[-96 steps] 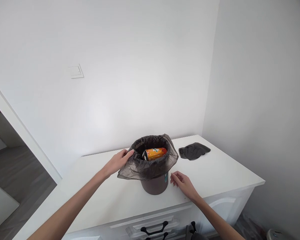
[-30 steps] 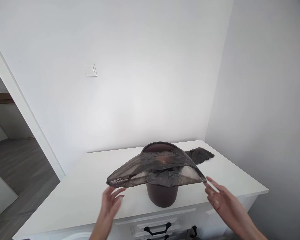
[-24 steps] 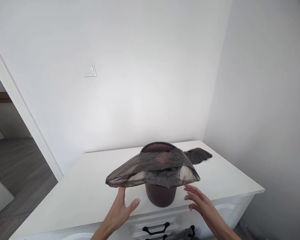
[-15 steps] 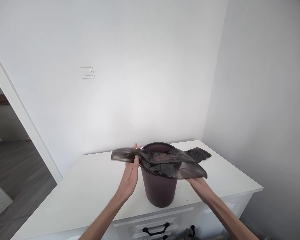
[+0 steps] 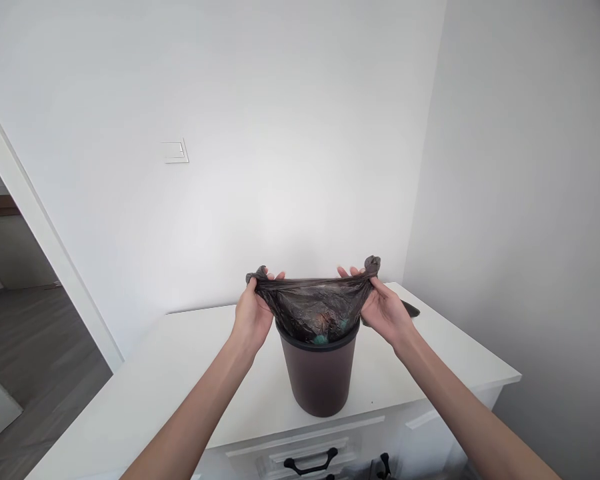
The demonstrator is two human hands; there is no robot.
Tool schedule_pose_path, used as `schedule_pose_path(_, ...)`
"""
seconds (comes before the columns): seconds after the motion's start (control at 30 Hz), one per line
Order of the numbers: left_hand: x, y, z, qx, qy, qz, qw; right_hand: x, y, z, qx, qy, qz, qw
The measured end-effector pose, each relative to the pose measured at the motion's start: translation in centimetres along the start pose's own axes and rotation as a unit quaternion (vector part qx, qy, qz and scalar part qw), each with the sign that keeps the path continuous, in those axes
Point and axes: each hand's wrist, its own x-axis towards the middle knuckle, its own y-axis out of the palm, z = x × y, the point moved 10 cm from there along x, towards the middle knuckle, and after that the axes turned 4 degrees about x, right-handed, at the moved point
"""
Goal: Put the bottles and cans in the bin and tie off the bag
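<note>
A dark, see-through plastic bag (image 5: 313, 310) is stretched between my hands over the mouth of a dark brown bin (image 5: 321, 377). Its lower part sits inside the bin, and greenish and orange-brown bits show through it. My left hand (image 5: 254, 310) grips the bag's left top corner, and my right hand (image 5: 383, 303) grips the right top corner. Both corners are bunched above the rim. The bin stands upright on the white dresser top.
The white dresser (image 5: 180, 373) has black handles (image 5: 311, 461) on its front. Another dark plastic piece (image 5: 411, 309) lies behind my right hand. A light switch (image 5: 175, 151) is on the wall, and a doorway opens at the left.
The bag's edge was lying loosely across the bin; now it is raised and pulled taut. Both hands have moved up, and my right hand now pinches a bunched corner.
</note>
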Motion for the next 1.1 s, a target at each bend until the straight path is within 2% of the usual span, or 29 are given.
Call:
schedule_pose_path(0.1,-0.2,-0.2,-0.2,0.005,-0.004,0.012,1.000,0.5,0.0,-0.3,0.022,0.006,0.004,1.000)
schedule_pose_path(0.27,-0.5,0.1,0.6,0.036,-0.025,0.030,0.999,1.1,3.2,-1.2,-0.046,0.053,0.054,0.996)
schedule_pose_path(0.37,-0.1,0.6,1.5,0.046,-0.044,0.030,0.998,2.7,4.4,-1.9,-0.094,0.063,0.043,0.993)
schedule_pose_path(0.5,1.5,0.6,2.3,0.026,-0.060,-0.006,0.998,5.9,3.3,-2.2,-0.070,0.053,-0.028,0.996)
schedule_pose_path(0.6,3.1,0.5,2.3,0.001,-0.061,-0.033,0.998,7.6,2.8,-1.7,-0.046,0.042,-0.045,0.997)
schedule_pose_path(0.77,5.0,-0.2,2.3,-0.029,-0.051,-0.055,0.997,8.0,2.5,-1.3,-0.040,0.056,-0.031,0.997)
schedule_pose_path(0.93,7.1,-0.9,2.9,-0.048,-0.039,-0.102,0.993,8.6,-0.7,-1.7,0.004,0.046,-0.133,0.990)
schedule_pose_path(1.1,8.8,0.6,4.0,-0.068,-0.062,-0.119,0.989,9.6,-2.1,-2.2,0.020,0.051,-0.188,0.981)
